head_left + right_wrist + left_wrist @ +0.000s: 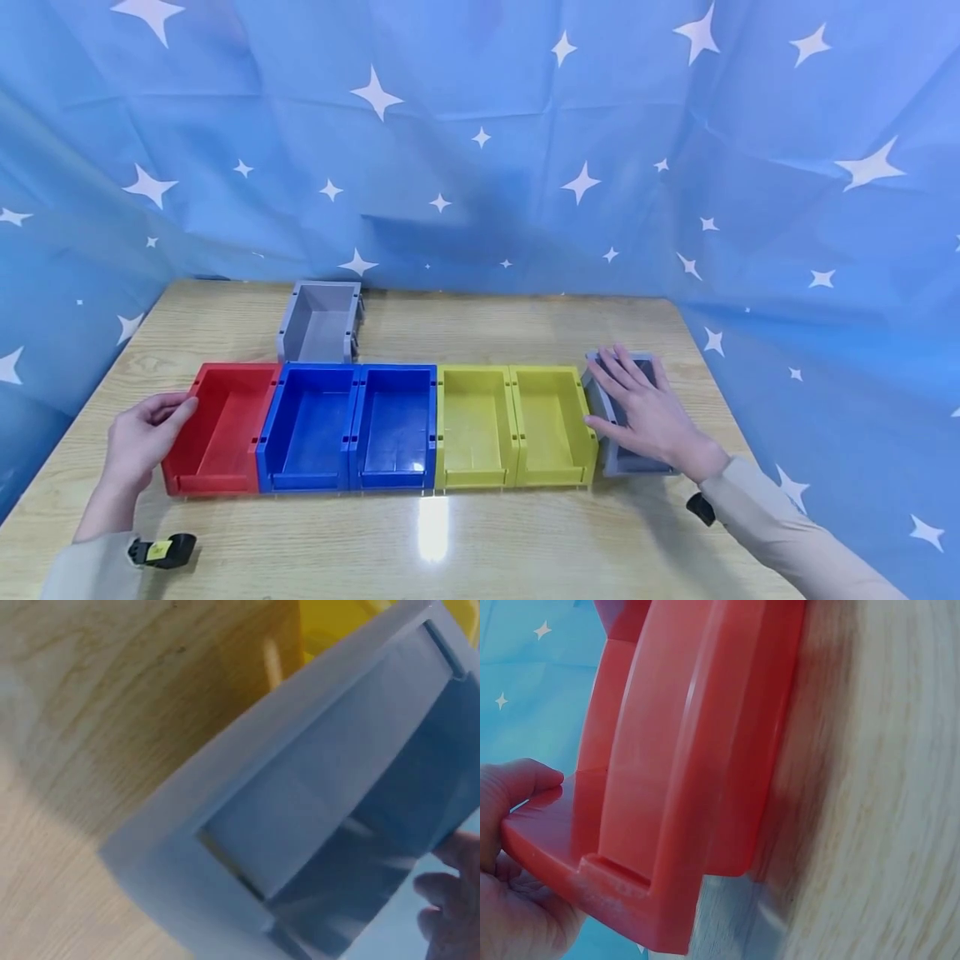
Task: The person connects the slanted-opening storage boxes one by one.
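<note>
My left hand (138,442) pinches the left wall of a red plastic storage bin (225,437). In the left wrist view, its thumb and fingers lie on opposite sides of that red wall (562,817). My right hand (652,417) is spread over a grey bin (626,464) at the right end of the row, partly hiding it. The right wrist view has fingertips right at the edge of this grey bin (300,787). Between the hands stand two blue bins (315,429) and two yellow bins (474,425), side by side with the red one.
Another grey bin (326,329) stands behind the row, near the back of the wooden table (510,550). A blue curtain (480,208) with white stars hangs behind and beside the table. The right grey bin sits slightly askew beside the yellow bins.
</note>
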Demonstrator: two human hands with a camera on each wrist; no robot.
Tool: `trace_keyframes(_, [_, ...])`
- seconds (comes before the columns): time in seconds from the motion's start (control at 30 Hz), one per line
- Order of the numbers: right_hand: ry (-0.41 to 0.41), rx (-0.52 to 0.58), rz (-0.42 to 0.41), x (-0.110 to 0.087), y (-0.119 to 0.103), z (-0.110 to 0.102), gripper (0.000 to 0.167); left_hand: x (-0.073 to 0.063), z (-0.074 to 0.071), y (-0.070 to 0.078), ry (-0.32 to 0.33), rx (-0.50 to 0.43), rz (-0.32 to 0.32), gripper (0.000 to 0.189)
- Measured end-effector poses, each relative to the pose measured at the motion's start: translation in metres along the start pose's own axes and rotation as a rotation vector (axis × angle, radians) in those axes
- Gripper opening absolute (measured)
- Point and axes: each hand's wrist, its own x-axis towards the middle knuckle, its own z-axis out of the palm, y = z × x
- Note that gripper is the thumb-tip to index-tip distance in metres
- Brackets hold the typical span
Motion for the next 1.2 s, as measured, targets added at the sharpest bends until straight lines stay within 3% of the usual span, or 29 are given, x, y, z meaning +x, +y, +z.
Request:
trace_keyframes(0.33, [0.055, 0.033, 0.021, -0.008, -0.002, 0.020, 0.076, 0.013, -0.001, -0.028, 0.013, -0.003, 0.000, 0.065])
trace_keyframes(0.7, [0.063, 0.043, 0.023, -0.007, -0.003, 0.025, 0.075, -0.003, -0.003, 0.006, -0.015, 0.012, 0.015, 0.052])
trace_keyframes(1.03, [0.064, 0.019, 0.025, -0.010, 0.000, 0.047, 0.074, -0.007, -0.002, 0.006, -0.030, -0.002, 0.002, 0.053])
trace_keyframes(1.2, [0.079, 0.069, -0.001, -0.004, -0.001, 0.048, 0.073, -0.005, -0.007, 0.002, -0.038, 0.002, -0.006, 0.055])
